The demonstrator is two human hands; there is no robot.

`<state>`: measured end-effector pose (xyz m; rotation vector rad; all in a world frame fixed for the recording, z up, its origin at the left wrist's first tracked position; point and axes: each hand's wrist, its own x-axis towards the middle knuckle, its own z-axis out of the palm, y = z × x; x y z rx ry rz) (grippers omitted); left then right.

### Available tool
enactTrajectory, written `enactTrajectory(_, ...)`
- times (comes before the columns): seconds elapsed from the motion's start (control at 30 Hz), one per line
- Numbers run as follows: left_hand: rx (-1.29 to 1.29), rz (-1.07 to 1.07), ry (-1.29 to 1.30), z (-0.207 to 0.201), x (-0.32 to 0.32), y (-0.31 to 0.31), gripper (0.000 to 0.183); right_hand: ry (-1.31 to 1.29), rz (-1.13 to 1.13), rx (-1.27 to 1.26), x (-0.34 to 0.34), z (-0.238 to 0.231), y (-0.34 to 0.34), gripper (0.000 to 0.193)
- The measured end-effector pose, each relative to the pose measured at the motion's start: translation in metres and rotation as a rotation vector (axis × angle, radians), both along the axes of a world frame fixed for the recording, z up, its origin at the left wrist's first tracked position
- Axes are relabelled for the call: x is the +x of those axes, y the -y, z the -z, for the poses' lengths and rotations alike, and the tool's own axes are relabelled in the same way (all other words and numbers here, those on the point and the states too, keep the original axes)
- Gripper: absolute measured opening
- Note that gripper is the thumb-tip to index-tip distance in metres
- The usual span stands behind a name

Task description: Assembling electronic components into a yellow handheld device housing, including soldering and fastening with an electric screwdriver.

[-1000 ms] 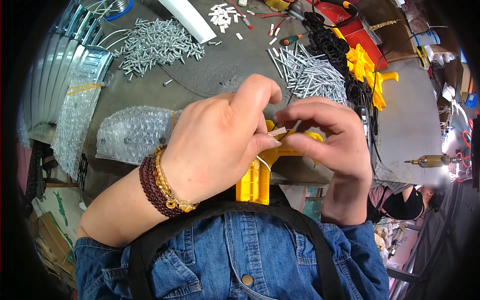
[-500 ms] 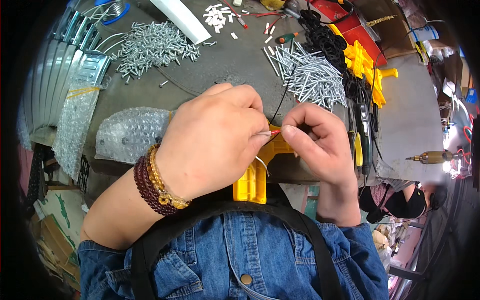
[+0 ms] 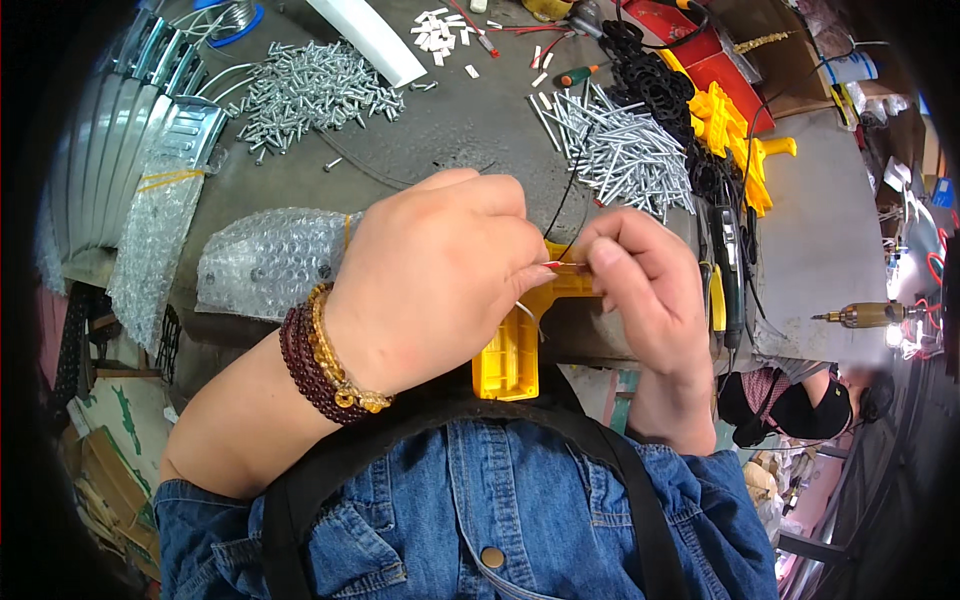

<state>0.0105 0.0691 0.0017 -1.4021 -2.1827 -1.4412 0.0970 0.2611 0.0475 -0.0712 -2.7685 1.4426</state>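
Observation:
My left hand (image 3: 435, 275), with beaded bracelets (image 3: 325, 365) at its wrist, pinches a thin red wire (image 3: 557, 264) between thumb and forefinger. The wire's thin end runs across to my right hand (image 3: 650, 290), whose thumb and forefinger are closed at it. The right fingertips are slightly blurred. Below the hands lies a yellow plastic housing (image 3: 507, 362), its ribbed hollow side up, reaching past the bench's front edge. A whitish cable end curves out beside it, under my left hand. The left fingers hide part of the wire.
Short screws (image 3: 310, 100) are heaped at back left, longer screws (image 3: 625, 150) at back right. Bubble wrap (image 3: 265, 262) lies left of my hands. Pliers and cutters (image 3: 728, 270), yellow housings (image 3: 718, 120) and a red bin (image 3: 700, 50) stand to the right. Another person sits farther right.
My right hand has drawn slightly right, its fingertips now at the wire's thin end rather than its red part. The left hand has barely shifted, still pinching.

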Motion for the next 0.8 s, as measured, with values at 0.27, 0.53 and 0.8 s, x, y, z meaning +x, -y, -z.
enactTrajectory(0.27,-0.097,-0.052,0.066,-0.006,-0.002,0.000,0.012,-0.253,0.087,0.176,-0.012,0.003,-0.005,0.019)
enactTrajectory(0.53,-0.269,-0.226,0.326,-0.006,-0.014,0.002,0.016,-0.134,0.094,-0.119,-0.017,0.017,-0.006,0.017)
enactTrajectory(0.8,-0.301,-0.016,-0.485,-0.018,0.034,0.014,0.019,-0.452,-0.049,0.222,0.038,0.010,-0.014,0.008)
